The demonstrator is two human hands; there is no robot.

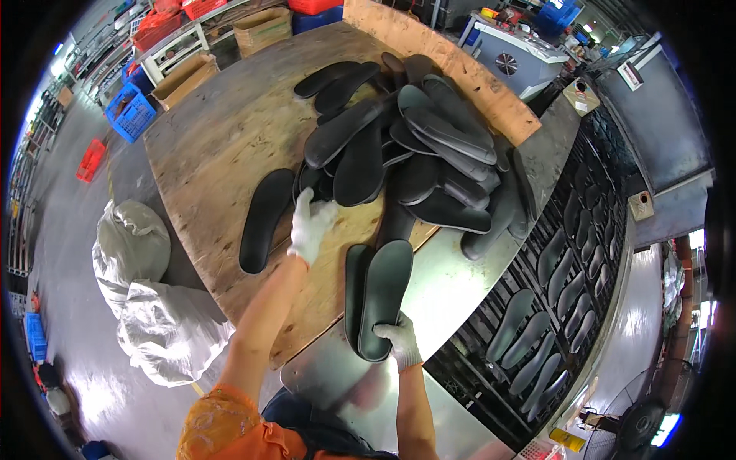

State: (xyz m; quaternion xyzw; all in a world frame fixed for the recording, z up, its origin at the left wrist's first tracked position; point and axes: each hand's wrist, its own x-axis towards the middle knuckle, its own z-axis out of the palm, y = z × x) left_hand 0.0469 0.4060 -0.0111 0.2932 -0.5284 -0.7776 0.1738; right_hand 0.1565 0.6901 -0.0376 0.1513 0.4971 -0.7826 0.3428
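Note:
My right hand (400, 342), in a white glove, grips the near end of a dark insole (386, 287), thumb on top. A second black insole (355, 287) lies against its left side. My left hand (310, 228), also gloved in white, reaches to the near left edge of a pile of black insoles (359, 165). Its fingers are spread, with nothing visibly held; whether the fingertips touch an insole I cannot tell. A single insole (265, 222) lies flat on the table just left of that hand.
The wooden table (207, 176) has a board (452, 65) along its far edge and a metal sheet (452, 268) at its right. Beyond the sheet, a dark slatted conveyor (479, 356) carries rows of insoles. White sacks (165, 330) stand on the floor at left, blue crate (130, 113) farther back.

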